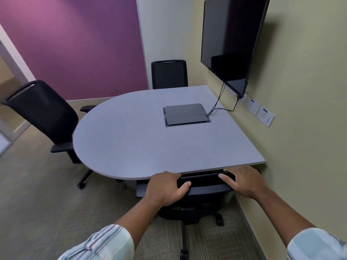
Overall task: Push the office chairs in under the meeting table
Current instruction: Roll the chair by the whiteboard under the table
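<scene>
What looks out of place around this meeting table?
The left chair is turned askew to the table, unlike the far chair, which faces it squarely. Both hands grip the near chair.

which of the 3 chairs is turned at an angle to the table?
The left chair, by the table's rounded end. Its back faces askew; the far chair and the near chair, which both hands grip, sit square.

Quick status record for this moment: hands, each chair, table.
left hand: gripping the near chair's backrest top
right hand: gripping the same backrest top
near chair: backrest at the table edge, seat under
left chair: angled, armrests at the table edge
far chair: backrest close behind the far edge
table: bare except the closed cable box
</scene>
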Demonstrator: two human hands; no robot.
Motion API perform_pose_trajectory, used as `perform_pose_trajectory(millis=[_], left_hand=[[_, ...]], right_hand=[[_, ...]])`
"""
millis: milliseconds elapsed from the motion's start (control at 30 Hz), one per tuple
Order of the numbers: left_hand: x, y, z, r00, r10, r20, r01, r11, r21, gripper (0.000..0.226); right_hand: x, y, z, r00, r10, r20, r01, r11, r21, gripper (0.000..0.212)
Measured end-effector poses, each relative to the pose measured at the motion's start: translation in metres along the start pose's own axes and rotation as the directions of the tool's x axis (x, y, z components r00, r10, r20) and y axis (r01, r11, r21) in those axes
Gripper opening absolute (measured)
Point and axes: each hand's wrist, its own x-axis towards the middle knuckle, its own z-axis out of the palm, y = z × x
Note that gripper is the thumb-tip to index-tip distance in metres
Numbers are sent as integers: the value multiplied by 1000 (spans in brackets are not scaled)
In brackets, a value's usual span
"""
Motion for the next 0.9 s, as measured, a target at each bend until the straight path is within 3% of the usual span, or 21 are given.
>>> perform_pose_trajectory(millis=[300,533,900], left_hand=[[14,26,6,999,-33,8,33,999,-29,65],[27,18,8,1000,-7,8,8,999,-54,63],[49,38,6,998,-39,40,40,999,-29,65]], right_hand=[[27,40,3,996,-63,66,63,998,0,72],[39,47,14,998,-63,6,63,998,-9,65],[43,70,11,997,-76,-17,76,997,-20,69]])
